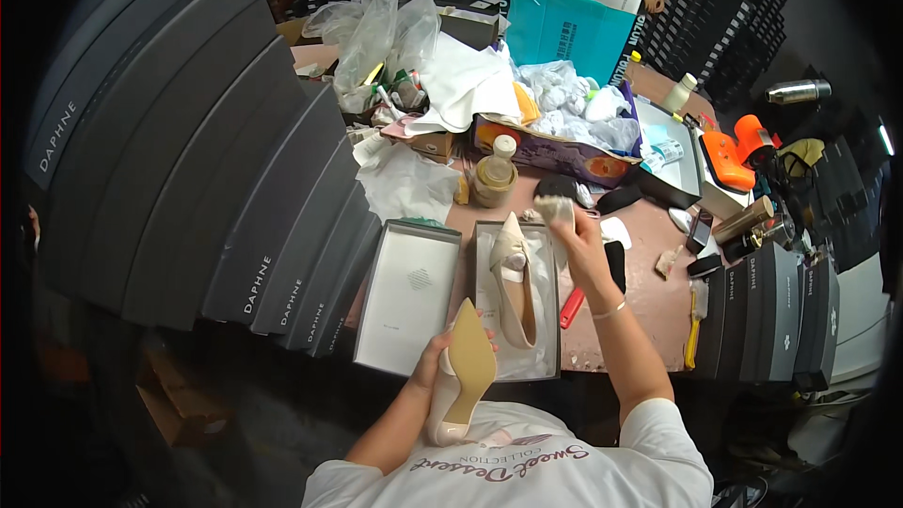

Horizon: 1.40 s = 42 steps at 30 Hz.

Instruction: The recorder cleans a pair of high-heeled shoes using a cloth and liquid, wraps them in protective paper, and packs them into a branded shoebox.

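Shoe [463, 372] sits sole-up in the left hand [431, 364], gripped tight near the bench's front edge. The right hand [576, 243] pinches a sponge [554, 210] above the open box [515, 299]. Best to rub softly and hold the shoe steady.

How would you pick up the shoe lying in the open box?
Probably come from above and pinch the shoe across its narrow middle. It lies flat in the box, opening up, toe pointing away, with white paper around it. The box walls block a sideways grip.
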Available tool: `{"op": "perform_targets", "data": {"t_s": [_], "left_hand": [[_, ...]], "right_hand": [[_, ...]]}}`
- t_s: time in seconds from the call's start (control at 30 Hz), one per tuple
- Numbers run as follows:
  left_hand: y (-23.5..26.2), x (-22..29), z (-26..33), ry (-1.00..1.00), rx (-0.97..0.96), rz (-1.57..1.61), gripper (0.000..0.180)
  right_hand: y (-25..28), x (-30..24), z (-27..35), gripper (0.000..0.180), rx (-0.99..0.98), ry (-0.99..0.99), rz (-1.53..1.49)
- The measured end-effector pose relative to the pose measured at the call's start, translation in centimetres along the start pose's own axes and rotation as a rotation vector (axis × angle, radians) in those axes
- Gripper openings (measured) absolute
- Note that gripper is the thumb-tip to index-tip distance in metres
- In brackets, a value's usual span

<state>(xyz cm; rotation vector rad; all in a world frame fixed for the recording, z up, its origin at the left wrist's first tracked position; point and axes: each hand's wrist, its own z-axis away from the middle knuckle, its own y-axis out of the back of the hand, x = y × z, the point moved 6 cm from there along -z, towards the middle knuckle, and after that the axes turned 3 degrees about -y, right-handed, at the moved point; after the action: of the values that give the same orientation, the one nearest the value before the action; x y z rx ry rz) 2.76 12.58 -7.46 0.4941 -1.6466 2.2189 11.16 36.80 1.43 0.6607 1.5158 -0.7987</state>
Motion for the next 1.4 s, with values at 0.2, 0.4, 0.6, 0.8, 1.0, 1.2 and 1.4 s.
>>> {"op": "perform_targets", "data": {"t_s": [0.2, 0.4, 0.6, 0.8, 1.0, 1.2, 1.4], "left_hand": [[0.8, 2.8, -2.0, -0.095, 0.037, 0.086, 0.079], [0.8, 5.0, -3.5, -0.14, -0.064, 0.219, 0.083], [-0.2, 5.5, -2.4, -0.098, -0.086, 0.179, 0.084], [0.3, 3.9, -1.0, -0.051, -0.079, 0.146, 0.084], [0.7, -0.4, -0.3, 0.067, -0.119, 0.254, 0.077], [1.5, 0.5, 0.2, 0.029, 0.03, 0.163, 0.071], [0.7, 2.0, 1.3, 0.052, -0.031, -0.002, 0.068]], "right_hand": [[-3.6, -4.1, -10.9, 0.029, 0.085, 0.584, 0.955], [-4.6, 1.5, -13.8, 0.041, 0.096, 0.666, 1.092], [-4.0, 3.3, -14.9, 0.056, 0.078, 0.628, 0.949], [0.3, 0.3, -11.3, 0.056, 0.424, 0.748, 0.888], [10.4, 10.5, -8.5, 0.031, 0.745, 0.078, -0.627], [5.3, 4.7, -11.2, 0.044, 0.531, 0.4, -0.027], [-4.5, 2.0, -12.3, 0.046, 0.167, 0.54, 1.063]]}}
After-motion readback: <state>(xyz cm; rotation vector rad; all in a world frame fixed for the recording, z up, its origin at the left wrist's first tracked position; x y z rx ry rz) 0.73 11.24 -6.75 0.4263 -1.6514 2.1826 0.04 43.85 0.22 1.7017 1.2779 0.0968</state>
